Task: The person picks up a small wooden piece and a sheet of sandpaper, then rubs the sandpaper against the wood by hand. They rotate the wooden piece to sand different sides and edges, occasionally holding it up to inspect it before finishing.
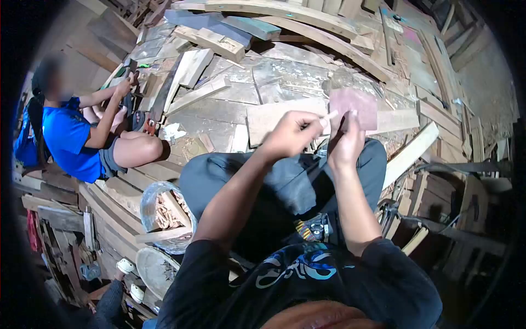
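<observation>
My left hand [293, 133] is closed on a small pale wooden piece [330, 115], thumb and fingers pinched together. Beside it on the right, my right hand [347, 143] holds a square reddish-brown sheet [359, 109] upright between thumb and fingers. The small piece's tip reaches the sheet's left edge; whether they touch is unclear. Beyond both hands a flat light wooden board [266, 118] lies over the floor planks, in front of my crossed legs.
A person in a blue shirt [66, 131] sits at the left, hands on a tool. Nearer me are a bucket of small wood pieces [147, 211] and a round basin [145, 263]. Long timbers [285, 11] lie at the back, and a pale plank [411, 153] slants at the right.
</observation>
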`<control>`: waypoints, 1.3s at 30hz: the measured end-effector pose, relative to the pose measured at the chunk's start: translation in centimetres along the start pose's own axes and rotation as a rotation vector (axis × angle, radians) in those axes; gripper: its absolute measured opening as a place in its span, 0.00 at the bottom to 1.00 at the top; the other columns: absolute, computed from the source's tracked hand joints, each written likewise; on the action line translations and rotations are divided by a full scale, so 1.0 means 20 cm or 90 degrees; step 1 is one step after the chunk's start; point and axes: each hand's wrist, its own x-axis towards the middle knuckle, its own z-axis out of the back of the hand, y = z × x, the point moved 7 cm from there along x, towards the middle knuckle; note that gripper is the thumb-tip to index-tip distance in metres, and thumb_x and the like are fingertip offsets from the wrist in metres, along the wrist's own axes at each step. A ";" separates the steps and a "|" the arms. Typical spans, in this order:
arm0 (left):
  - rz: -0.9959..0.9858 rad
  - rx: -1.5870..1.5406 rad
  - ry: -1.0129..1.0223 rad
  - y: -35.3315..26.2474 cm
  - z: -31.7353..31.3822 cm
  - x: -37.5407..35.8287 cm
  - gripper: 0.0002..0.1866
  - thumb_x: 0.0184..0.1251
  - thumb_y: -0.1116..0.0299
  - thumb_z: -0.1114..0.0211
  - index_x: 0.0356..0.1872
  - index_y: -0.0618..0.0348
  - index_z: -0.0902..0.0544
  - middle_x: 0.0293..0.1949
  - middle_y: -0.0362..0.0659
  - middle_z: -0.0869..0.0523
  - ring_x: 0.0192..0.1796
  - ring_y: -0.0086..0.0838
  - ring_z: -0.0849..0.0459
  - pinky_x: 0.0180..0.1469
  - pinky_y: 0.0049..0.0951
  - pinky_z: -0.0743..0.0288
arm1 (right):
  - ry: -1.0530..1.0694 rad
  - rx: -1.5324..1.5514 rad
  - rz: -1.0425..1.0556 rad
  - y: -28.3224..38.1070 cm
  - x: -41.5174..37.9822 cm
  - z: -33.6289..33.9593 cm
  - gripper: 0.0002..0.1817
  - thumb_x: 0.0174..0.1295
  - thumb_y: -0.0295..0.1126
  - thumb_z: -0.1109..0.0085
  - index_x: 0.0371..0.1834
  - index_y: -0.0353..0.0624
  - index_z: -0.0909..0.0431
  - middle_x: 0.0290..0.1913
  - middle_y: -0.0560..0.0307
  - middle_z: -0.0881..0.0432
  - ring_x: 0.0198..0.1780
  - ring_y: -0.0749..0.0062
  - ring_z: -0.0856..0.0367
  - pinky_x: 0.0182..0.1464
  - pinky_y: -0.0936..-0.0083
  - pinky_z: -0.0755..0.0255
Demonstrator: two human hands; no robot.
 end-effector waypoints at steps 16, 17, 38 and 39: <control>-0.059 0.220 -0.140 -0.02 0.04 -0.01 0.10 0.67 0.65 0.33 0.37 0.64 0.15 0.24 0.48 0.15 0.25 0.23 0.20 0.30 0.28 0.26 | 0.094 -0.198 0.023 -0.15 -0.04 0.12 0.18 0.73 0.27 0.49 0.63 0.33 0.31 0.59 0.53 0.23 0.57 0.72 0.24 0.59 0.74 0.31; -0.065 0.258 -0.151 -0.04 0.04 -0.02 0.10 0.66 0.65 0.33 0.37 0.64 0.16 0.23 0.48 0.16 0.24 0.23 0.20 0.30 0.28 0.26 | 0.099 -0.201 0.012 -0.16 -0.05 0.11 0.17 0.73 0.27 0.49 0.63 0.33 0.31 0.58 0.53 0.23 0.57 0.72 0.24 0.59 0.74 0.30; -0.089 0.285 -0.101 -0.05 0.02 -0.02 0.11 0.63 0.66 0.32 0.41 0.62 0.16 0.26 0.46 0.14 0.26 0.26 0.16 0.31 0.27 0.24 | 0.081 -0.090 0.000 -0.11 -0.09 0.03 0.17 0.71 0.23 0.51 0.62 0.37 0.31 0.54 0.54 0.22 0.53 0.71 0.22 0.55 0.73 0.27; -0.083 0.286 -0.098 -0.05 0.02 -0.02 0.11 0.63 0.66 0.32 0.41 0.62 0.16 0.26 0.46 0.14 0.26 0.26 0.15 0.31 0.27 0.24 | 0.073 -0.086 -0.001 -0.11 -0.09 0.03 0.17 0.71 0.23 0.51 0.62 0.37 0.31 0.54 0.54 0.23 0.53 0.71 0.22 0.55 0.73 0.27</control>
